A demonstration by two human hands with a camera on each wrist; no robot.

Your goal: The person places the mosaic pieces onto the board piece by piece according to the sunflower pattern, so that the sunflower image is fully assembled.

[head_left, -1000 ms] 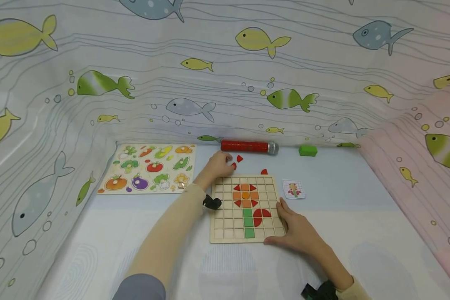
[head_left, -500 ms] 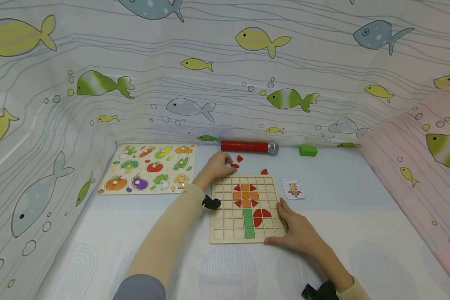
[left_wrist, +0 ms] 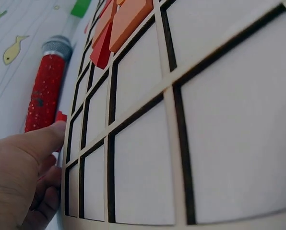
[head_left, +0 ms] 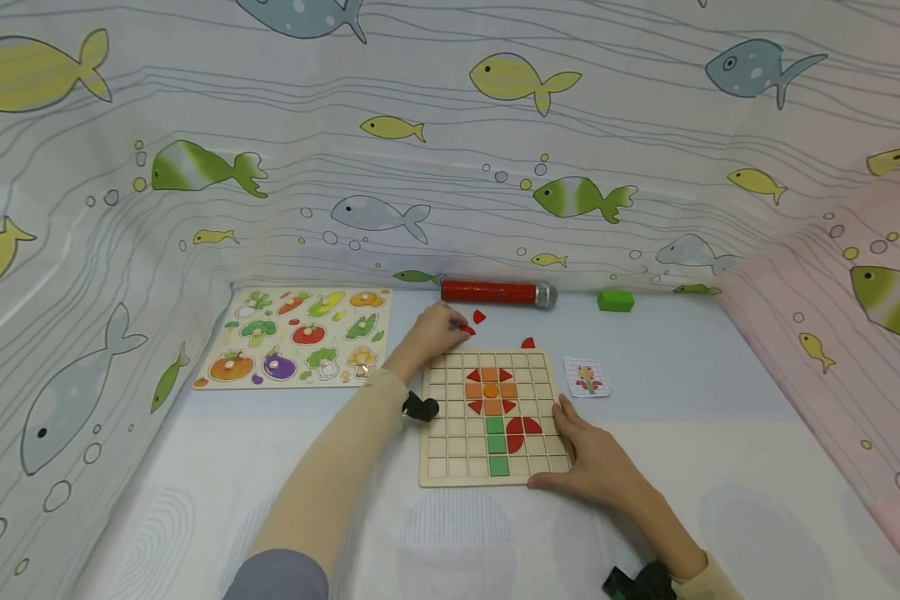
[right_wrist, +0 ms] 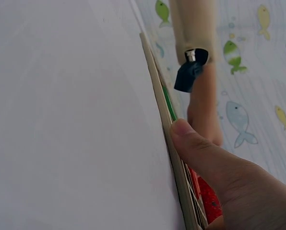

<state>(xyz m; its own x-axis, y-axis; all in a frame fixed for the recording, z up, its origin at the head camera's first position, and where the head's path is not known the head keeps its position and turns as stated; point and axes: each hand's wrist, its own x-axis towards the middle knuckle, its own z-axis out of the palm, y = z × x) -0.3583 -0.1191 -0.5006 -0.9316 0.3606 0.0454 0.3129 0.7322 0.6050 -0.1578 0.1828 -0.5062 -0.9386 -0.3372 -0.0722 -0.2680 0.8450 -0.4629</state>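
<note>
My left hand [head_left: 432,332] is beyond the far left edge of a wooden grid board [head_left: 450,475], pinching a small red piece [head_left: 467,331] at its fingertips. In the left wrist view its thumb lies by the board's rim and the other fingers are curled beneath. Around the board's near right corner rests my right hand [head_left: 600,467], thumb along the near edge and fingers against the right side. On the board, orange squares [head_left: 492,407], red triangles, green squares [head_left: 499,466] and red quarter-circles [head_left: 515,443] form a flower-like pattern. Two more loose red pieces [head_left: 479,317] [head_left: 528,342] lie beyond it.
A red microphone [head_left: 487,292] lies along the back, with a green block [head_left: 616,301] to its right. At the left is a vegetable puzzle board [head_left: 217,379]. A small pattern card [head_left: 587,377] lies right of the grid board. Fish-printed cloth rises behind.
The red piece at my left fingertips has tipped from upright to flatter, while that hand has barely shifted. My right hand and the grid board have stayed in place.
</note>
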